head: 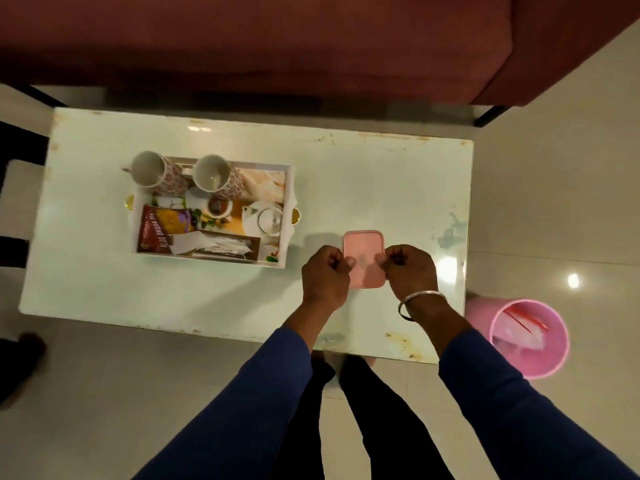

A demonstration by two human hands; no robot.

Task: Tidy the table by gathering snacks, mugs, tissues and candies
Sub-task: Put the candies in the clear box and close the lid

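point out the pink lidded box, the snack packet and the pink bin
pink lidded box (363,252), head view, bare middle of the lid between the two hands
snack packet (152,226), head view, red printed face, lying in the tray
pink bin (530,351), head view, inner wall below the rim

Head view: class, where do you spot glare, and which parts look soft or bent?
Head view: glare sits on the table near its right edge and on the floor tile; the hands, left and right, look slightly soft at the pink box; the wide lens bows the table's edges.
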